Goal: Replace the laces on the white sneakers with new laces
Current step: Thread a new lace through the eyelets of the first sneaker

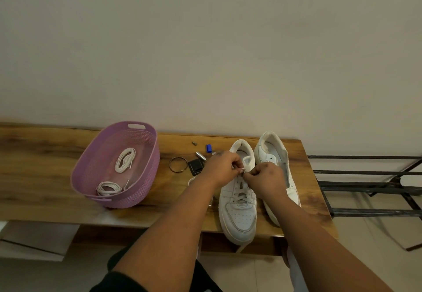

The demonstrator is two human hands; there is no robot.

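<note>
Two white sneakers stand side by side on the wooden table (45,177), toes toward me. The left sneaker (238,216) has a greyish lace (242,194) crossing its eyelets. My left hand (220,168) and my right hand (265,177) meet above its tongue, each pinching the lace near the top eyelets. The right sneaker (271,152) is partly hidden behind my right hand and forearm. Two coiled white laces (124,160) (108,188) lie inside a purple basket (146,184) at the left.
Small items lie between basket and shoes: a ring-shaped bangle (177,165), a black square piece (196,166), a silver cylinder (201,156), a blue cap (209,148). A black metal frame (365,173) stands right of the table. A plain wall rises behind.
</note>
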